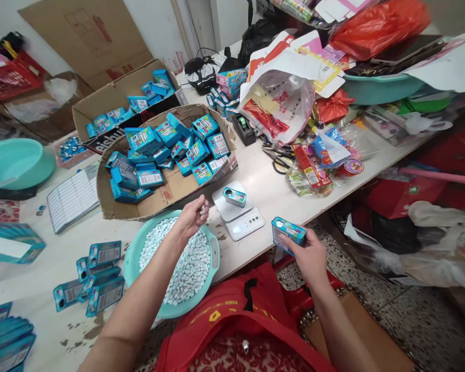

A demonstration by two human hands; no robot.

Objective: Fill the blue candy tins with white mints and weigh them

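My left hand (192, 216) is closed in a loose fist above the turquoise basin's far rim, with a bit of a small pale candy showing at the fingers. Under that arm, the basin (216, 254) holds a heap of pale candies (188, 268). Over the table's front edge, my right hand (312, 254) grips a blue candy box (288, 233), printed top facing up. Between the hands is a white digital scale (245, 226) bearing another blue candy box (234, 197) with a dark round spot on its top.
Behind the basin, a cardboard carton (170, 199) holds many blue boxes; a second carton (112, 95) stands beyond it. More blue boxes (105, 253) lie at left. Scissors (278, 161), a tape dispenser (245, 129) and plastic packaging (281, 106) clutter the right side.
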